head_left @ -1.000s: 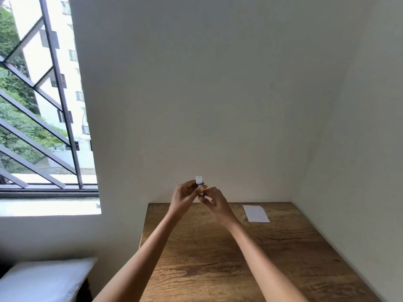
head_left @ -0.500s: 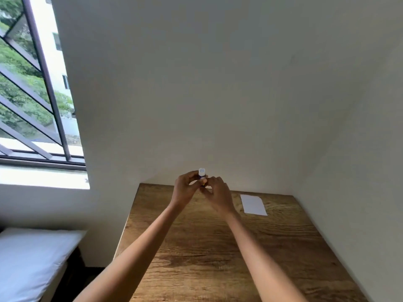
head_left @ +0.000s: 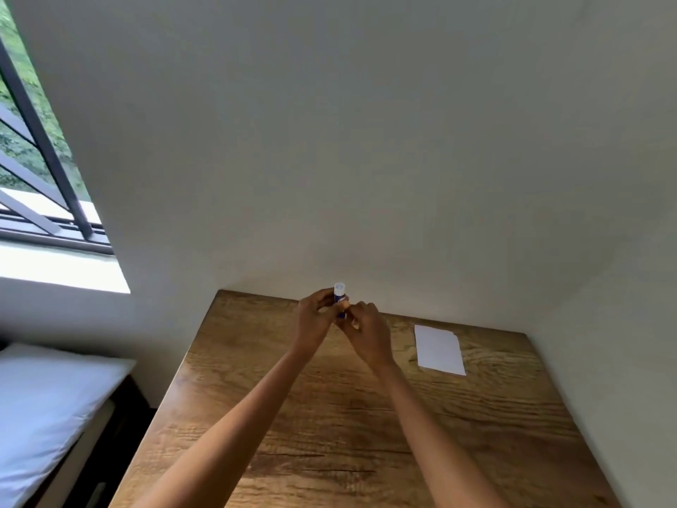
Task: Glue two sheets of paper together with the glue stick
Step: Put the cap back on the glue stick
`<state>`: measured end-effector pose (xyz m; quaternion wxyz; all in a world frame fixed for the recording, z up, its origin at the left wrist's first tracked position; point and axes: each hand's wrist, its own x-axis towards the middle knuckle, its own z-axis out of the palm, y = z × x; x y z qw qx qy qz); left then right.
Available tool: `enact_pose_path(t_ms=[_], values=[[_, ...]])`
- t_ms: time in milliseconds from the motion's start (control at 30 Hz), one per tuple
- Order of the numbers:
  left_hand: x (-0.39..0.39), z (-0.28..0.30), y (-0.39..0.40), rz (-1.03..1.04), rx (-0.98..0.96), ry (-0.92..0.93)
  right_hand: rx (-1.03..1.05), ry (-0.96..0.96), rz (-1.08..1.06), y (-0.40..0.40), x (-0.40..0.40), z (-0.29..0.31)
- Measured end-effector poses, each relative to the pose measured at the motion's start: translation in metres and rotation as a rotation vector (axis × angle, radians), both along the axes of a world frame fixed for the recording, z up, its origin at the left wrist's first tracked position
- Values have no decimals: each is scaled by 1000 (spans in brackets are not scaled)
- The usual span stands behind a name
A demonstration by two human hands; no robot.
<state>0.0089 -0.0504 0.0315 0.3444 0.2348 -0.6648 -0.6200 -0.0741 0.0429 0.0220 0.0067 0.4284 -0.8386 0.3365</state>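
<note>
A small blue glue stick [head_left: 340,295] with a white top stands upright above the far part of the wooden table [head_left: 329,434]. My left hand [head_left: 315,319] grips its body from the left. My right hand [head_left: 364,331] pinches its lower end from the right, and the fingers hide that end. White paper [head_left: 438,349] lies flat on the table to the right of my hands, near the back wall; I cannot tell whether it is one sheet or two stacked.
White walls close in the table at the back and on the right. A barred window [head_left: 40,148] is at the upper left. A white cushion [head_left: 44,405] lies low on the left beside the table edge.
The view has swung right and down, so less window shows. Both hands stay on the glue stick, and the right hand's fingers have shifted slightly at its lower end.
</note>
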Motion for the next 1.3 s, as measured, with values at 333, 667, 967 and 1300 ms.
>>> enact_pose_path(t_ms=[333,667,967,1300], values=[[-27,-35,5,113,-59,-161,81,-280,-3,29,-45,-19],[-19,-50,7,58,-139,-269,460,-39,-20,20,-45,-36],[-25,-57,6,8,-176,-271,-162,-659,-80,16,-56,-29],[-45,-60,20,-58,-232,-272,-478,-805,12,25,-46,-15]])
